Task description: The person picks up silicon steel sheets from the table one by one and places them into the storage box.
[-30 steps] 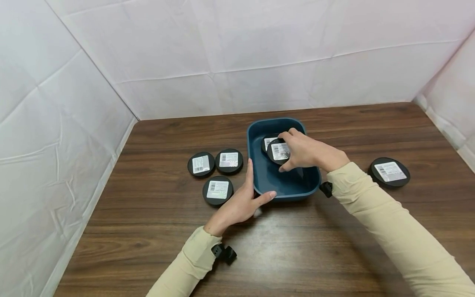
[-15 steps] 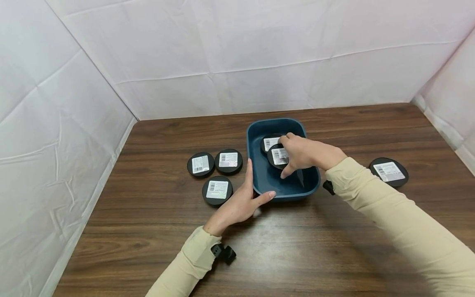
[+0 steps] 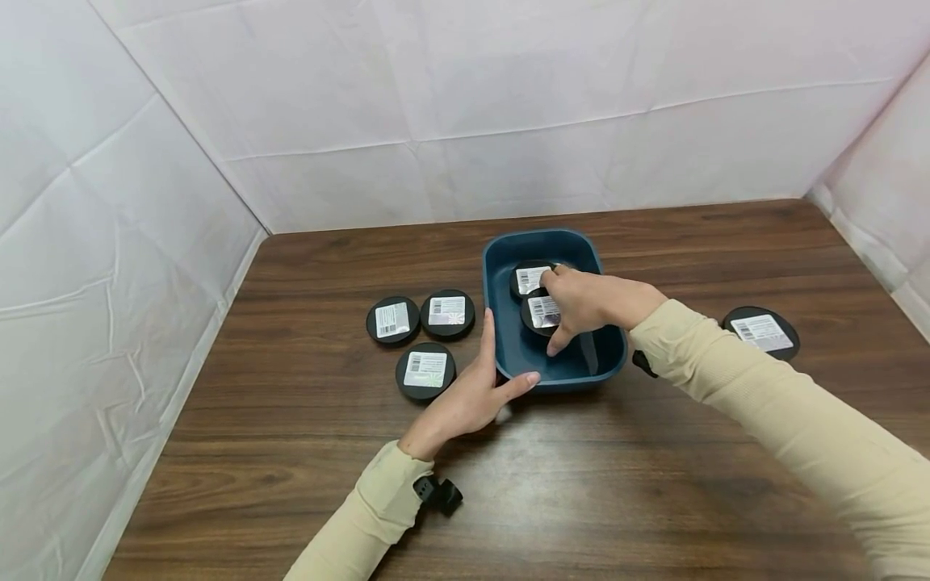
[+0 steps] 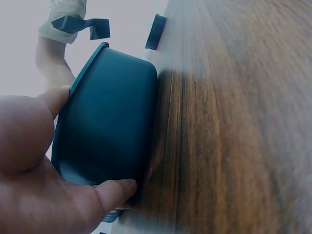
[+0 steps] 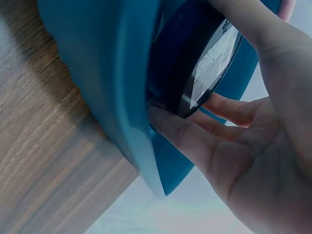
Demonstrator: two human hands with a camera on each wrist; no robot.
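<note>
A round flat black container with a white barcode label [image 3: 542, 313] is in my right hand [image 3: 592, 303], thumb on its near side and fingers on its far side. It sits inside a dark blue plastic bin [image 3: 525, 359]. Just behind it in the bin lies a second black container [image 3: 525, 278], the two very close or touching. My left hand [image 3: 465, 399] holds the bin's near left corner, with the thumb over the rim and the fingers along the outer wall. In the right wrist view, the gripped container [image 5: 209, 63] stands tilted between thumb and fingers.
Left of the bin, three similar round containers [image 3: 393, 321] lie label up on the brown wooden table [image 3: 291, 403]. Another container [image 3: 763, 332] lies at the right, partly behind the right sleeve. White sheeting [image 3: 465, 121] hangs behind the table and at both sides.
My right hand has moved the gripped container slightly toward me inside the bin, showing more of the one behind it. My left hand and the bin have stayed put.
</note>
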